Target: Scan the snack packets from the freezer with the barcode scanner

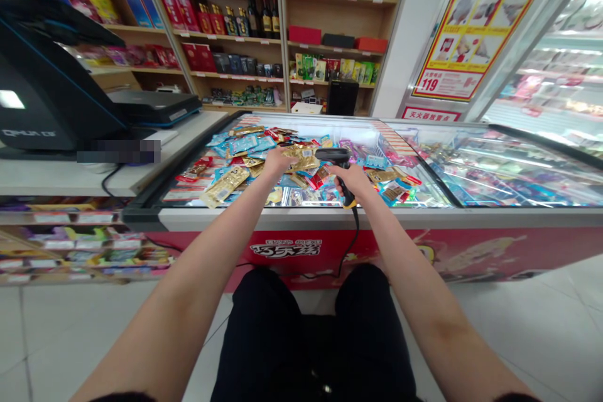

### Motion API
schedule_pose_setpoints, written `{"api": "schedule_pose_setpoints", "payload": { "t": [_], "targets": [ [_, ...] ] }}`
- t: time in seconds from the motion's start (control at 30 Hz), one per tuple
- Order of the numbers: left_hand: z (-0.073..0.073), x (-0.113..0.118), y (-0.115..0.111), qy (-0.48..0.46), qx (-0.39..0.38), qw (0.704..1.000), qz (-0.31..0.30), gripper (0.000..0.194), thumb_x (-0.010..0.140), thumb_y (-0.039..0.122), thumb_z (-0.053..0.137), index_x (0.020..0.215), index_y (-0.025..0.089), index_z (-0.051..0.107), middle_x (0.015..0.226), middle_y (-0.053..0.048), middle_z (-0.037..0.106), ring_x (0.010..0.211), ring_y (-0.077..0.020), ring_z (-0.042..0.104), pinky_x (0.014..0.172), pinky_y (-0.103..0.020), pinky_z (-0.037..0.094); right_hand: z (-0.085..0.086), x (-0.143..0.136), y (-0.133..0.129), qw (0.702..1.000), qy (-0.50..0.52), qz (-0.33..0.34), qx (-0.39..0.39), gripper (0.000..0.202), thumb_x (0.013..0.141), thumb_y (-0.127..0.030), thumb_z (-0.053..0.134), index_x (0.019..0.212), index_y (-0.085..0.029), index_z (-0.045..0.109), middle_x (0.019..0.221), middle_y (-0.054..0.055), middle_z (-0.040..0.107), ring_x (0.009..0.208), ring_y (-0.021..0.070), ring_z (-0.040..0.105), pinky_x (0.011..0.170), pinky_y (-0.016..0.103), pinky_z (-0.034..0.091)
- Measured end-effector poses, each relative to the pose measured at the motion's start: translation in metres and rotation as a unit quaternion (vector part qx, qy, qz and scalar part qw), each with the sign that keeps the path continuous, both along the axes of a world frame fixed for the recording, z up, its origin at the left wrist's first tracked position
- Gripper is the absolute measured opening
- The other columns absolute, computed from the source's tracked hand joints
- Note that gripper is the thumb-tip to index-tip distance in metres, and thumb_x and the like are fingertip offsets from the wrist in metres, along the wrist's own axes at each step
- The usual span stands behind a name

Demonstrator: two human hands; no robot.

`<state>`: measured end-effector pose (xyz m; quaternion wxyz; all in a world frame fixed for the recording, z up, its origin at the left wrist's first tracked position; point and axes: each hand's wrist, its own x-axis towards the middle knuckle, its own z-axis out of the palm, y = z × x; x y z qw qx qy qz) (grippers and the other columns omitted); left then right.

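Observation:
My right hand (351,181) is wrapped round the grip of a black barcode scanner (332,155), whose head points left. Its cable hangs down over the freezer's front edge. My left hand (279,162) is closed on the near left end of a gold packet (304,158), just in front of the scanner head; a printed barcode shows on the packet. Around both hands, gold, blue and red packets lie in a loose pile on the glass top. Another gold packet (226,186) lies at the pile's front left.
The chest freezer (405,220) spans the front. On the left, a counter (155,160) carries a dark register terminal (51,75) and a flat black device (153,107). Stocked shelves (245,38) stand behind. The scanner's cable (355,232) loops near my knees.

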<state>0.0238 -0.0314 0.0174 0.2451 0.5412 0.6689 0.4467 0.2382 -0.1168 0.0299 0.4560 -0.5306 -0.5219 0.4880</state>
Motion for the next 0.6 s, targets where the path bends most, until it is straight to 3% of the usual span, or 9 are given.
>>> {"api": "schedule_pose_setpoints", "payload": {
  "t": [0.33,0.6],
  "targets": [
    [0.001,0.001,0.001,0.047,-0.007,0.999,-0.018,0.055,0.066,0.027,0.082,0.119,0.014,0.075,0.086,-0.004,0.075,0.081,-0.0213,0.068,0.075,-0.027,0.052,0.005,0.004,-0.008,1.0,0.0,-0.001,-0.003,0.03,0.085,-0.023,0.068,0.061,-0.019,0.051,0.045,-0.003,0.051,0.035,0.0088,0.044,0.033,0.021,0.037],
    [0.005,0.007,0.002,0.077,0.008,0.997,-0.012,0.051,0.067,0.027,0.081,0.116,0.015,0.076,0.094,-0.005,0.077,0.087,-0.0213,0.07,0.078,-0.025,0.052,0.009,0.009,-0.01,1.0,0.014,0.003,-0.015,0.033,0.086,-0.023,0.07,0.06,-0.018,0.051,0.044,-0.004,0.05,0.034,0.0081,0.044,0.032,0.02,0.037]
  ]
}}
